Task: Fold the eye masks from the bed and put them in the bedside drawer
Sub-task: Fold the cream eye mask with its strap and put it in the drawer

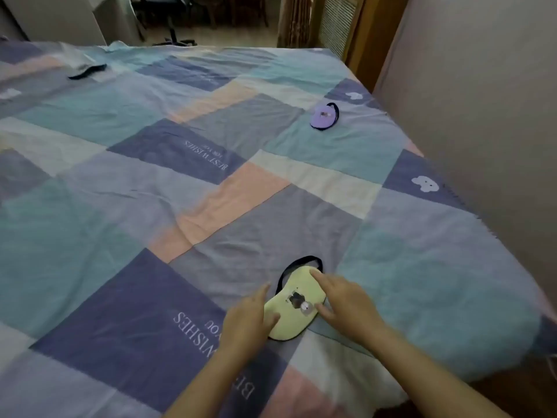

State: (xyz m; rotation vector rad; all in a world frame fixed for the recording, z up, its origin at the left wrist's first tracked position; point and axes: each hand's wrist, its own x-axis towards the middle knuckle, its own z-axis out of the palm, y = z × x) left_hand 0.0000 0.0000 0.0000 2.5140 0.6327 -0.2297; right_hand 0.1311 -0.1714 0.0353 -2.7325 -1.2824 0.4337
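A pale yellow eye mask (294,300) with a small cartoon print lies flat on the patchwork bedspread (150,206) near the front edge, its dark strap looped behind it. My left hand (251,316) rests on the mask's near left end with a finger stretched out. My right hand (343,300) touches its right side, the index finger on the far end and the thumb on the near edge. A purple eye mask (324,116) with a dark strap lies farther back on the right. A third, grey mask (86,67) lies at the far left.
The bed's right edge runs along a plain wall (482,116). A wooden door frame (361,40) and a curtain (294,19) stand beyond the bed's far right corner. Chair legs show in the dark room behind. No drawer is in view.
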